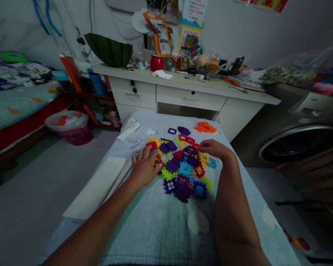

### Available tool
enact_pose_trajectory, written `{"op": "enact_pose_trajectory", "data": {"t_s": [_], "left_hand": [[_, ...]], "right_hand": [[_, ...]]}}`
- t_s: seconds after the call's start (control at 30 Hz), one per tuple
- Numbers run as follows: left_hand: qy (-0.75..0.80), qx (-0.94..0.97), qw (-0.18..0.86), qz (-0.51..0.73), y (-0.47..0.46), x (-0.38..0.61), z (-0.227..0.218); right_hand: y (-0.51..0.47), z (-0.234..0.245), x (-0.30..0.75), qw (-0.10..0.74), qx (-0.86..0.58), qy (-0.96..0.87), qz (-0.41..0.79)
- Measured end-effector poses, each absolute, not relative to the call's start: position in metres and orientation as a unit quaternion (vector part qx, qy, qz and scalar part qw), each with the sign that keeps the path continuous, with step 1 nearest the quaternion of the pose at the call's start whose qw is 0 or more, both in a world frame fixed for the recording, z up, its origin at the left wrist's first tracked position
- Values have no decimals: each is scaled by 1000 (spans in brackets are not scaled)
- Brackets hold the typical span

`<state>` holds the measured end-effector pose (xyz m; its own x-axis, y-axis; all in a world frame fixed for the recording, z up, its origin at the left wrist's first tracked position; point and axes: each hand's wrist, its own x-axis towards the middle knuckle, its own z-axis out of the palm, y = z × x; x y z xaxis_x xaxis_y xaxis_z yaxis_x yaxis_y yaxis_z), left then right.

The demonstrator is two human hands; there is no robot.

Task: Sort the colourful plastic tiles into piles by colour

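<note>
A heap of coloured plastic interlocking tiles (173,165) lies in the middle of the cloth-covered table (155,229). The tiles are purple, red, yellow, green and blue, with notched edges; some have window-like cut-outs. My left hand (145,167) rests with its fingers spread over the left side of the heap, touching red and blue tiles. At the heap's upper right, my right hand (213,148) has its fingers bent together by the red and purple tiles. What its fingertips pinch, if anything, is hidden. Behind the heap are a few purple tiles (184,130) and a separate orange pile (205,127).
A long white box or board (96,188) lies along the table's left edge, with a smaller white box (129,132) farther back. Beyond stands a white desk (183,92) crowded with items. A lined bin (72,127) is at left, a washing machine (296,125) at right.
</note>
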<state>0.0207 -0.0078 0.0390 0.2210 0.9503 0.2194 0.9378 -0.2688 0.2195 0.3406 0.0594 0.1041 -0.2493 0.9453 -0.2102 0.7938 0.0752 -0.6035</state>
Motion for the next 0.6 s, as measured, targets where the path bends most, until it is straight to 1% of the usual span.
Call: {"op": "enact_pose_trajectory", "data": {"t_s": [0.2, 0.37, 0.5, 0.6], "left_hand": [[600, 789, 26, 128, -5, 20, 62], [641, 755, 72, 118, 21, 23, 52], [652, 744, 104, 102, 42, 29, 44], [651, 744, 100, 113, 51, 33, 39]], "right_hand": [[62, 100, 341, 141, -623, -726, 253], [72, 90, 327, 132, -628, -733, 225], [99, 76, 305, 121, -627, -753, 158], [127, 65, 286, 131, -667, -725, 110]]}}
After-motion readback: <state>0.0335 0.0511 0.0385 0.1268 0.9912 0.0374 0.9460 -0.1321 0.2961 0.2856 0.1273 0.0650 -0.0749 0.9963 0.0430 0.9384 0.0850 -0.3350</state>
